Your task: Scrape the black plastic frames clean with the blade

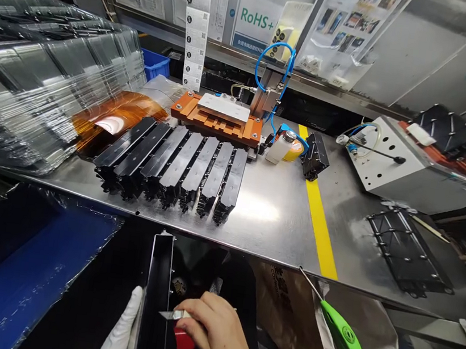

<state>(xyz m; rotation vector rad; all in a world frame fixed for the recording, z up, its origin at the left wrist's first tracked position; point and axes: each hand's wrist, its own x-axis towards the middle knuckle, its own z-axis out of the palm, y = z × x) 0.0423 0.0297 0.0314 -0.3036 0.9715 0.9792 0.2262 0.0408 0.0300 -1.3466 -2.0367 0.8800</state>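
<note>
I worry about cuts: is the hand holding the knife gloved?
No, the right hand holding the knife shows bare skin.

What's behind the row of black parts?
Behind the black parts: an orange fixture with a metal plate on its upper side, plus amber film toward the left end. The fixture's lower front is partly covered by the row, so can't see that.

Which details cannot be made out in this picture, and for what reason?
In the head view:
- Long black part between the hands: near end, cut off by the bottom edge.
- Knife: part of its handle, covered by the right hand.
- Left hand: most fingers, apparently behind the part.
- Label strip: fine print, too small.
</note>
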